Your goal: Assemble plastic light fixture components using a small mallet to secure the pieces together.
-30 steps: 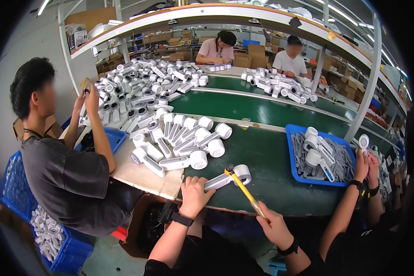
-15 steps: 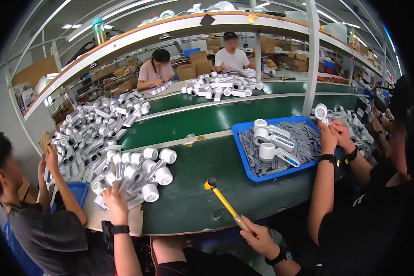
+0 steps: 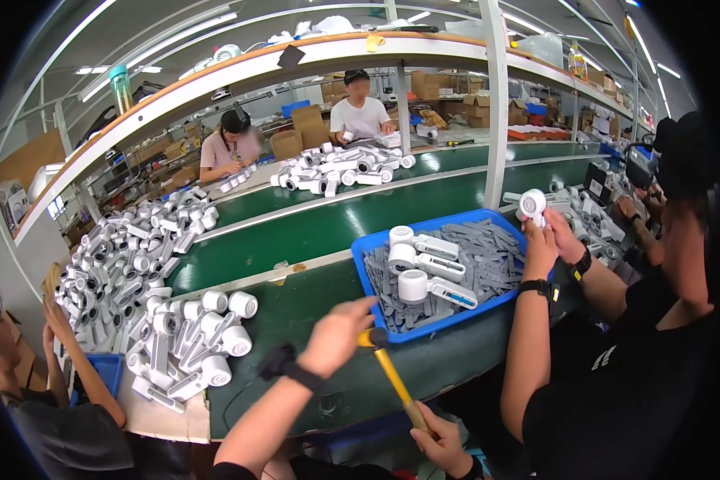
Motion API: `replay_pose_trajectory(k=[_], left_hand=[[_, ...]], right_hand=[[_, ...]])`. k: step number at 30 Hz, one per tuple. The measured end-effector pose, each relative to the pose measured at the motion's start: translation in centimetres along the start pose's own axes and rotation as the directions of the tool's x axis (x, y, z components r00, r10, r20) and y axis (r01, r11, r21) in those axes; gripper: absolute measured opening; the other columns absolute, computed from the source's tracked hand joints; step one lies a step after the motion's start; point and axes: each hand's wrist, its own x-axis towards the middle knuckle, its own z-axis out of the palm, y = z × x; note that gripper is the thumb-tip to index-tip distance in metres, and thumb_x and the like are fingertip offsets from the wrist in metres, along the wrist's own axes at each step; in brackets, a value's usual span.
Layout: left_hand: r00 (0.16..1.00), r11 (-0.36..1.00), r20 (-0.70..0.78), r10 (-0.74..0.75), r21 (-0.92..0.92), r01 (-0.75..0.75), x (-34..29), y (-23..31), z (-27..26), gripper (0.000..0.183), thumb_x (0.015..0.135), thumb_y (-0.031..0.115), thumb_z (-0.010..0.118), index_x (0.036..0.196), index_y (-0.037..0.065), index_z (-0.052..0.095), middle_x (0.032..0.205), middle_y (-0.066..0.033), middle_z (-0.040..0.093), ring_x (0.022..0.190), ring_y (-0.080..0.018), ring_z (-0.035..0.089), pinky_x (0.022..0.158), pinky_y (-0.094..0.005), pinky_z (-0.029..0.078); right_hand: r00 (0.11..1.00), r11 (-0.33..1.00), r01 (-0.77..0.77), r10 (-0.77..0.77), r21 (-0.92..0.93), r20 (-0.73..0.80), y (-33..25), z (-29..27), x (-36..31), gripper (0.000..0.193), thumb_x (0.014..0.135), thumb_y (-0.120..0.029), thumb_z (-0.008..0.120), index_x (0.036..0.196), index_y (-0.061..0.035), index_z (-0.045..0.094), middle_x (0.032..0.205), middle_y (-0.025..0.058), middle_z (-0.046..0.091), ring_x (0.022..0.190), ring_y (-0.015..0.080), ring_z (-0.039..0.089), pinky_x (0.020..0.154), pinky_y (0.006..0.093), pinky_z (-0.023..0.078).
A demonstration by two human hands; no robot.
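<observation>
My right hand (image 3: 444, 442) is wrapped around the wooden grip of a small hammer (image 3: 395, 382) with a yellow shaft and dark head, held over the front of the green bench. Just left of the hammer head, my left hand (image 3: 336, 338) reaches toward the near left corner of a blue tray (image 3: 408, 332). Its fingers look stretched out and hold nothing I can see, though motion blurs them a little. Many flat grey strips (image 3: 496, 260) fill the tray. Lying on them are several white handheld fans (image 3: 436, 266), round-headed with straight handles.
A pile of white fans (image 3: 188, 340) lies partly on cardboard at the bench's left; a larger heap (image 3: 128, 256) is behind it. A co-worker's hands (image 3: 544, 240) hold a fan beside the tray's right edge. Another person sits at the left. A metal post (image 3: 497, 104) stands behind the tray.
My left hand has left the fan pile and swung right to the tray's near corner. The view has turned right. The hammer stays in my right hand.
</observation>
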Motion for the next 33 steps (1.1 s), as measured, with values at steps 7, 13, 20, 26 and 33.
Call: replay_pose_trajectory(k=[7, 13, 20, 26, 33], left_hand=[[0.946, 0.940, 0.273, -0.172, -0.241, 0.241, 5.6, 4.1, 9.7, 0.052, 0.097, 0.033, 0.060, 0.141, 0.009, 0.048, 0.104, -0.0242, 0.067, 0.097, -0.0419, 0.065, 0.083, -0.0457, 0.052], [0.959, 0.928, 0.049, -0.279, -0.243, 0.282, 6.4, 4.9, 14.4, 0.051, 0.093, 0.039, 0.066, 0.132, 0.008, 0.056, 0.110, -0.0247, 0.065, 0.098, -0.0374, 0.065, 0.084, -0.0437, 0.052], [0.890, 0.724, -0.015, -0.455, -0.589, 0.360, 4.7, 4.6, 11.0, 0.024, 0.087, 0.019, 0.077, 0.102, 0.005, 0.065, 0.082, -0.0015, 0.065, 0.074, -0.0088, 0.060, 0.068, -0.0266, 0.049], [0.961, 0.967, -0.125, -0.246, -0.107, 0.233, -4.4, 2.2, 0.4, 0.022, 0.081, 0.003, 0.076, 0.100, 0.006, 0.065, 0.102, -0.0091, 0.068, 0.091, -0.0241, 0.067, 0.082, -0.0341, 0.052], [0.963, 0.837, -0.057, -0.264, 0.482, 0.258, -11.7, -1.7, -9.0, 0.010, 0.071, -0.002, 0.068, 0.074, 0.006, 0.063, 0.082, -0.0119, 0.066, 0.084, -0.0348, 0.063, 0.073, -0.0454, 0.049]], right_hand=[[0.939, 0.976, 0.100, -0.029, 0.192, -0.342, -1.0, -3.6, -1.7, 0.052, 0.101, -0.005, 0.051, 0.150, 0.0030, 0.037, 0.067, -0.0017, 0.050, 0.049, 0.0047, 0.040, 0.047, 0.0211, 0.034], [0.962, 0.978, 0.040, 0.018, 0.206, -0.272, -1.9, -4.9, -2.4, 0.050, 0.100, -0.007, 0.054, 0.148, 0.0023, 0.040, 0.068, -0.0028, 0.052, 0.049, 0.0034, 0.040, 0.046, 0.0206, 0.034], [0.963, 0.983, 0.042, 0.008, 0.179, -0.270, -1.1, -5.5, -2.4, 0.050, 0.099, -0.007, 0.054, 0.147, 0.0018, 0.043, 0.077, -0.0007, 0.059, 0.051, 0.0037, 0.045, 0.048, 0.0190, 0.037], [0.995, 0.978, 0.004, 0.017, 0.209, -0.102, 0.2, -5.4, -2.2, 0.056, 0.093, -0.001, 0.055, 0.147, 0.0031, 0.042, 0.077, 0.0021, 0.061, 0.052, 0.0046, 0.049, 0.050, 0.0197, 0.039], [0.999, 0.983, -0.053, 0.053, 0.178, 0.006, 0.6, 1.7, -0.9, 0.062, 0.086, 0.004, 0.057, 0.146, 0.0040, 0.043, 0.076, 0.0061, 0.063, 0.056, 0.0068, 0.055, 0.054, 0.0216, 0.044]])
